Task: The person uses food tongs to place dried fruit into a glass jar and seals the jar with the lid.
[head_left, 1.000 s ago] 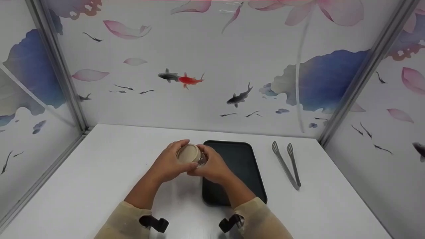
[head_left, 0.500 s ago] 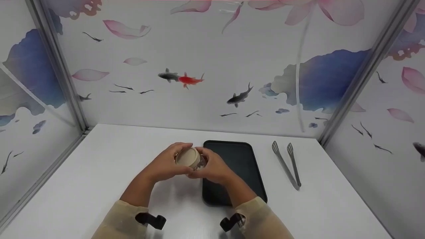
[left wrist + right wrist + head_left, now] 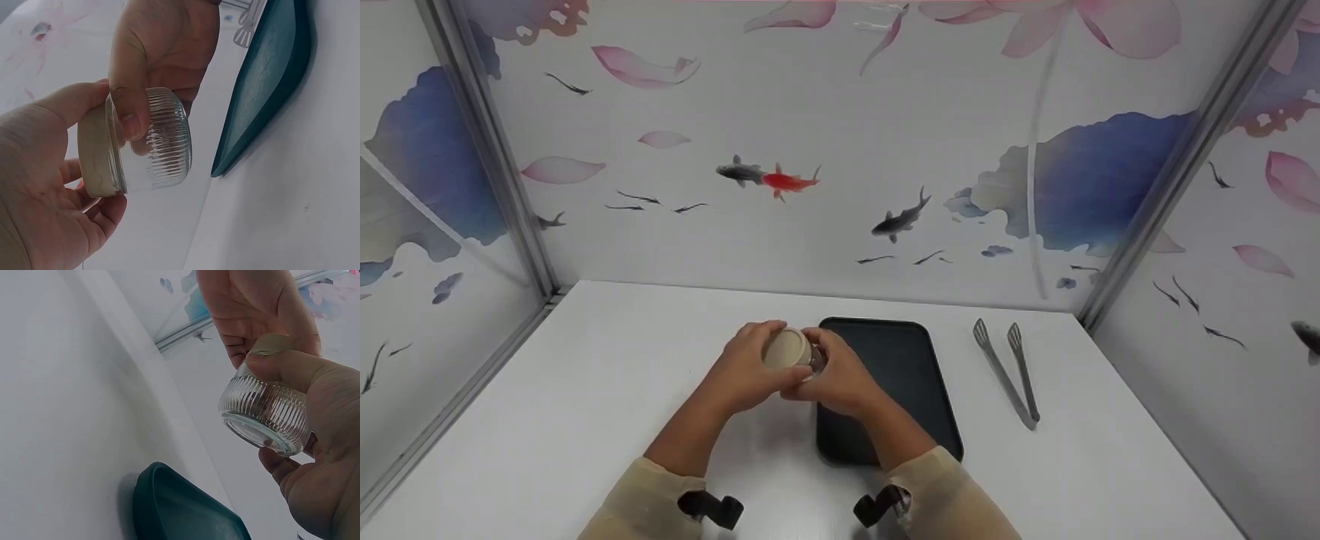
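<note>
White desk (image 3: 585, 390) fills the booth, walled by panels (image 3: 810, 135) painted with fish and lotus petals. Both hands meet above the middle of the desk around a small ribbed glass jar (image 3: 160, 140) with a beige lid (image 3: 786, 349), held tilted off the surface with the lid turned toward the person. The left hand (image 3: 746, 371) wraps its fingers (image 3: 62, 104) about the lid, while the right hand (image 3: 840, 382) grips the glass body with its thumb across the ribs. A dark tray (image 3: 911, 367) lies flat just at 3 o'clock of the hands, partly under the right wrist. Metal tongs (image 3: 1009, 371) rest farther out at 3 o'clock, apart from the tray.
</note>
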Demonstrator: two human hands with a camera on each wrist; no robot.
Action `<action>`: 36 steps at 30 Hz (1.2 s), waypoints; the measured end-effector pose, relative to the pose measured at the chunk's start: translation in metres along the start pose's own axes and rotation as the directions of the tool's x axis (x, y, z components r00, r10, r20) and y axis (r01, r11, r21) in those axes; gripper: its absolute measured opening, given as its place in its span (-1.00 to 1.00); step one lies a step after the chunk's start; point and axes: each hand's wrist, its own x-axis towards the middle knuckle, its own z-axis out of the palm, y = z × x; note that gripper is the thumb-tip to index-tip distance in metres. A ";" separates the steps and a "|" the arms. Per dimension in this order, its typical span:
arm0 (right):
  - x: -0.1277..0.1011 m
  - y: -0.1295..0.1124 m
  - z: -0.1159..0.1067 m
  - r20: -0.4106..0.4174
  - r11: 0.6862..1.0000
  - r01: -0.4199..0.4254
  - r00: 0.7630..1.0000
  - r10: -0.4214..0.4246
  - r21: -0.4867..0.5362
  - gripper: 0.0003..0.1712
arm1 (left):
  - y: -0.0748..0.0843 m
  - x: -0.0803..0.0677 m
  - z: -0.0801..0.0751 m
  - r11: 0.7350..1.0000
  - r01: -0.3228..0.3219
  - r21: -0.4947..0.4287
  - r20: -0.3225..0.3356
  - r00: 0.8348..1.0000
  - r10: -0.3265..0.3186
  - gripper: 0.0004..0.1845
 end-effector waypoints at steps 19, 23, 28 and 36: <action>-0.003 -0.001 -0.006 0.068 1.000 0.012 0.998 -0.011 -0.015 0.05 | -0.013 0.002 -0.011 0.990 -0.095 -0.107 0.106 0.989 0.106 -0.08; -0.002 -0.002 -0.004 0.047 1.000 0.010 0.999 -0.010 0.000 0.05 | -0.008 0.002 -0.006 0.995 -0.037 -0.098 0.064 0.997 0.044 -0.01; -0.001 -0.004 0.000 0.002 1.000 0.007 1.000 -0.007 0.026 0.04 | 0.001 0.002 0.002 0.996 0.035 -0.087 -0.013 0.999 -0.036 0.05; -0.001 -0.003 0.001 0.002 0.999 0.010 1.000 -0.010 -0.033 0.01 | 0.001 0.001 0.001 0.998 0.023 -0.063 -0.044 0.999 -0.026 -0.09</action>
